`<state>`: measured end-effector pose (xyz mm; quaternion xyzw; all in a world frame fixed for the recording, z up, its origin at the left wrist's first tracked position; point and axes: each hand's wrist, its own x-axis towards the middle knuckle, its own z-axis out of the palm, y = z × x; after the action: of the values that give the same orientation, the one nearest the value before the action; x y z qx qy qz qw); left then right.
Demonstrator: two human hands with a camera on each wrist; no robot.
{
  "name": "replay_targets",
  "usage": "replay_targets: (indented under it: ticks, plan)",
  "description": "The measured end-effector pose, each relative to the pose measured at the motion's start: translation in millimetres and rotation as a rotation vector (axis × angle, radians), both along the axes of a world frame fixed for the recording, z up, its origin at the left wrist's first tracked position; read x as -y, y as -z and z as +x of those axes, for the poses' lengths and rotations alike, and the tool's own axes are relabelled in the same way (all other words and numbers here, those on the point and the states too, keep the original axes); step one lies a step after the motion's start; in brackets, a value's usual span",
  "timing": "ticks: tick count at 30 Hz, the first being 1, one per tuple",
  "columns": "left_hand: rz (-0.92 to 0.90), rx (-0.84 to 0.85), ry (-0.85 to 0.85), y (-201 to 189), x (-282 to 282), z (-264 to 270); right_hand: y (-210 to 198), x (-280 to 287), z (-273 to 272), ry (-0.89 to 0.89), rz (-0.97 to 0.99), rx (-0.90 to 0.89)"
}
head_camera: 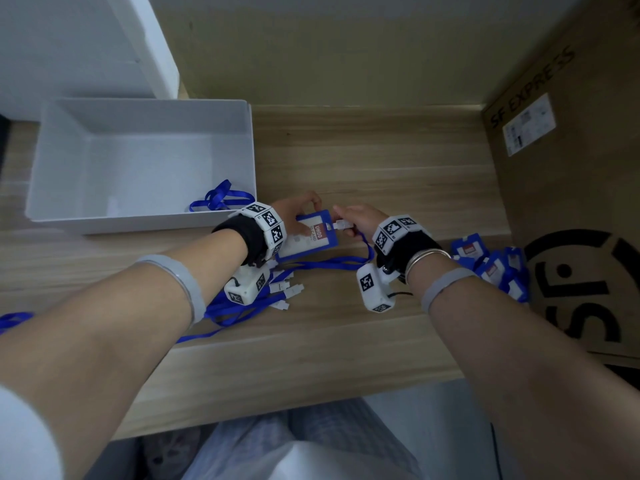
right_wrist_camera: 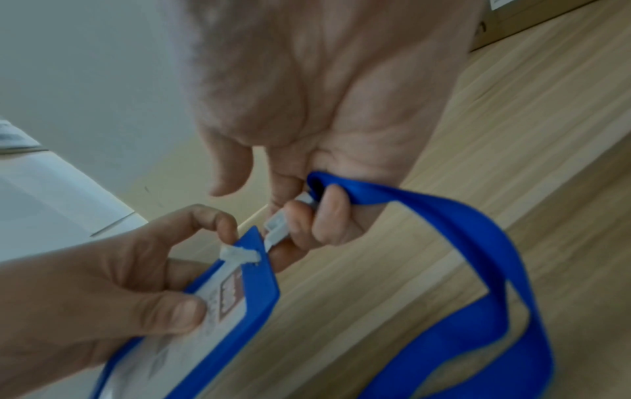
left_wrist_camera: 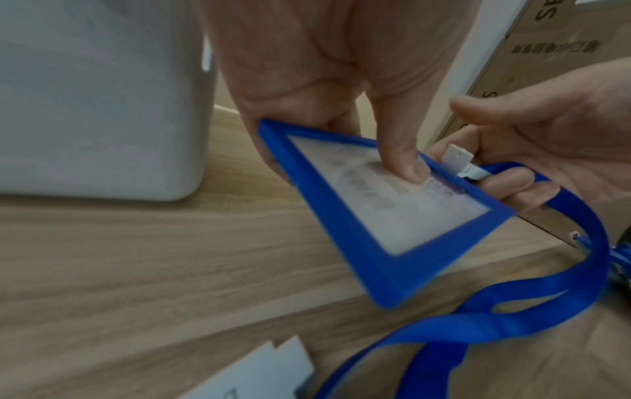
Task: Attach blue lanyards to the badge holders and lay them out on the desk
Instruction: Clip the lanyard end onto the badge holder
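My left hand [head_camera: 299, 211] grips a blue-framed badge holder [head_camera: 311, 237] above the desk, thumb pressed on its clear face [left_wrist_camera: 406, 167]. My right hand [head_camera: 349, 218] pinches the white plastic clip [right_wrist_camera: 278, 229] of a blue lanyard [right_wrist_camera: 478, 229] right at the holder's top edge. The clip's strap [right_wrist_camera: 239, 253] passes through the holder's slot. The lanyard ribbon [left_wrist_camera: 580, 270] loops down from my right hand onto the desk. More lanyards with white clips [head_camera: 277, 296] lie under my left wrist. A heap of blue badge holders [head_camera: 491, 268] sits at the right.
A white open box [head_camera: 138, 161] stands at the back left with one blue lanyard [head_camera: 218, 197] in its corner. A large cardboard carton [head_camera: 571, 168] walls off the right side. The wooden desk [head_camera: 363, 161] runs back to a beige wall.
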<state>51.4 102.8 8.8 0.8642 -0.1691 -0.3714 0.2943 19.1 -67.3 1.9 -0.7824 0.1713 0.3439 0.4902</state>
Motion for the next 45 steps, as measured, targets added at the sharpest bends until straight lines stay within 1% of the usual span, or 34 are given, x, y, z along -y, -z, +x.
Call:
replay_targets:
  ticks: [2,5,11,16,21,27,32,36,39,42,45]
  plan:
    - [0.038,0.024,0.015,0,1,1,-2,-4,-1,-0.020,-0.009,0.003]
    - [0.056,0.038,0.027,-3,0,2,-1,-6,-1,-0.083,-0.094,0.045]
    - [0.021,0.078,0.028,-4,-3,-1,-3,-8,-4,-0.072,-0.129,0.042]
    - [-0.005,0.072,0.028,-6,-7,-5,-8,-15,-7,-0.091,-0.157,0.025]
    - [0.077,0.083,0.104,-7,-8,-4,-7,-21,-9,-0.063,-0.190,0.049]
    - [0.121,0.079,0.156,-7,-6,-2,-7,-24,-12,-0.023,-0.187,0.059]
    - [0.173,0.053,0.193,-7,2,2,-5,-22,-10,-0.072,-0.179,0.026]
    - [0.161,0.030,0.179,-7,12,4,-6,-8,-8,-0.065,-0.190,0.054]
    - [0.149,0.011,0.130,-3,17,9,-5,7,-2,-0.064,-0.173,0.069]
    - [0.176,-0.011,0.096,-3,25,11,-4,21,5,-0.124,-0.173,0.063]
    - [0.200,0.008,0.067,-2,33,11,-1,30,13,-0.162,-0.181,0.059]
